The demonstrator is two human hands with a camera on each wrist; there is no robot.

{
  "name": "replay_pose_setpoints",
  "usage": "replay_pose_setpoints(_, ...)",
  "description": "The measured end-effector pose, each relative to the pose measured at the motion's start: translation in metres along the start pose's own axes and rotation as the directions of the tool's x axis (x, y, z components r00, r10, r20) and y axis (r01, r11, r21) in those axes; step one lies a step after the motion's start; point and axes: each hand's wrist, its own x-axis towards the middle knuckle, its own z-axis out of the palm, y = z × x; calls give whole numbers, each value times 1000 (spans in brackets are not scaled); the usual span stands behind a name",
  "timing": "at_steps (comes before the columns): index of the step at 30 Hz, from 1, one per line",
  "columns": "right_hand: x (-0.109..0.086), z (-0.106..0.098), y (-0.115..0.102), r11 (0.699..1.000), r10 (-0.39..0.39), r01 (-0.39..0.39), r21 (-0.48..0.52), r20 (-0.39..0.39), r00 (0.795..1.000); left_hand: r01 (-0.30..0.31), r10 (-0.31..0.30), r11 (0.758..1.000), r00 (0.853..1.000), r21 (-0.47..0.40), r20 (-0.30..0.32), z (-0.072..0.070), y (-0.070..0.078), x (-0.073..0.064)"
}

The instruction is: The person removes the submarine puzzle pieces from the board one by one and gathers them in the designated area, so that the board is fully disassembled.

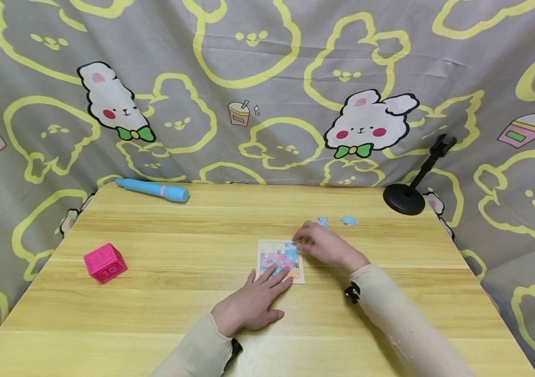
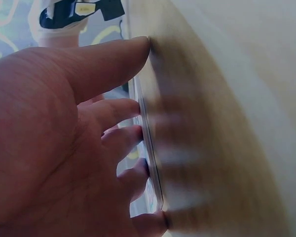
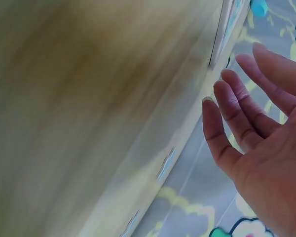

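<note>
A small jigsaw puzzle in a pale square tray [image 1: 301, 277] lies on the table, partly filled with pink, blue and orange pieces. My left hand [image 1: 260, 301] rests on its lower edge with fingers spread and straight, covering part of the picture. In the left wrist view the fingertips [image 2: 133, 133] touch the tray. At the tray's upper right corner is my right hand [image 1: 324, 243], fingers loosely bent beside a blue piece [image 1: 290, 245]. Nothing shows between the fingers [image 3: 232, 108] in the right wrist view. Two loose pieces, one pink-and-blue [image 1: 323, 221] and one blue [image 1: 349, 220], lie beyond it.
A pink cube [image 1: 105, 263] sits at the left of the wooden table [image 1: 177, 314]. Along the back edge are a blue toy microphone [image 1: 154, 189] at left and a black stand [image 1: 404, 199] at right. A patterned grey curtain [image 1: 267, 68] hangs behind.
</note>
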Motion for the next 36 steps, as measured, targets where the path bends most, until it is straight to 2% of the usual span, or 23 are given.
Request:
replay_pose_setpoints(6,10,13,-14,999,-44,45,-31,34,998,3,-3,1000,1000,5,1,0,0,-1)
replay_pose_setpoints(13,16,19,-18,996,-27,30,-89,35,999,10,-10,1000,1000,-2,3,0,-1,-1)
replay_pose_setpoints(25,19,19,-19,993,-32,34,-110,20,999,14,-14,1000,1000,10,1,0,-1,-2)
replay_pose_setpoints(30,21,18,-18,995,-3,4,-96,11,1000,15,-15,1000,1000,5,1,0,-1,-2)
replay_pose_setpoints(36,22,13,-16,1000,-1,1,-21,-4,1000,19,-19,1000,1000,-9,8,0,-1,-1)
